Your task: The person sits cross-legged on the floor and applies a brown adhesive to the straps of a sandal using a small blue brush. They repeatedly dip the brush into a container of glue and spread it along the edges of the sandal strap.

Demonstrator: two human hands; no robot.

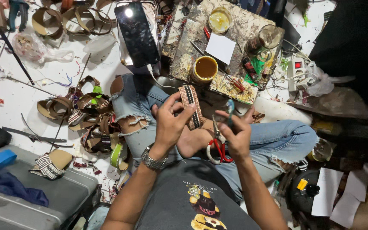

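Note:
I sit cross-legged on the floor in torn jeans. My left hand [170,122], with a metal watch on the wrist, pinches a striped woven strap [191,105] in brown, black and white, held upright over my lap. My right hand [235,133] grips a small tool with a bluish-green tip [230,107] next to the strap. Red-handled scissors [217,145] lie on my leg just under the right hand.
A pile of woven and leather strap loops [92,123] lies on the floor at left. A phone [137,34] is propped ahead, beside a stained board [231,51] with a glue tin [205,69] and jars. A grey case [30,191] stands at lower left, a power strip [297,72] at right.

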